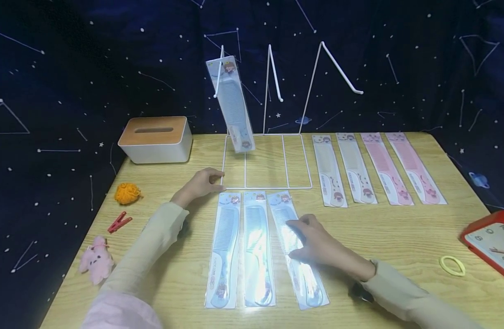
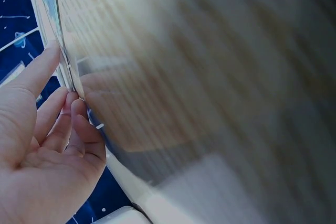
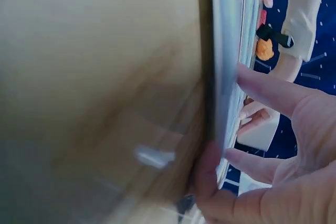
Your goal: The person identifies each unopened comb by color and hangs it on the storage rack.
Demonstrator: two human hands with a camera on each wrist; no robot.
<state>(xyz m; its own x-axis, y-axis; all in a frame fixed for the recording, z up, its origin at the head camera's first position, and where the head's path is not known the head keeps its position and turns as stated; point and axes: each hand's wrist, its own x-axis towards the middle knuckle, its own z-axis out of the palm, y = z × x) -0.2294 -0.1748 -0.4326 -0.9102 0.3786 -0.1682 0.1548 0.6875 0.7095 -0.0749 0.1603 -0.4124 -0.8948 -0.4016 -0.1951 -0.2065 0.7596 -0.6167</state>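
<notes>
The place looked like a tabletop set arranged as a small shop display, though the room's kind could not be told: dark cloth [image 1: 252, 32] printed with constellations hung behind a wood-grain surface [image 1: 400, 237], where a hooked wire rack [image 1: 266, 188] bore a packaged comb [image 1: 232, 105]; a tissue box [image 1: 159, 150] and clock [image 1: 492, 242] seemed homely.

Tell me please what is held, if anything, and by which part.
A firm hold cannot be told: the left grip touches the wire rack at its near-left corner; the right grip, the near row's rightmost comb pack, about mid-length.
</notes>
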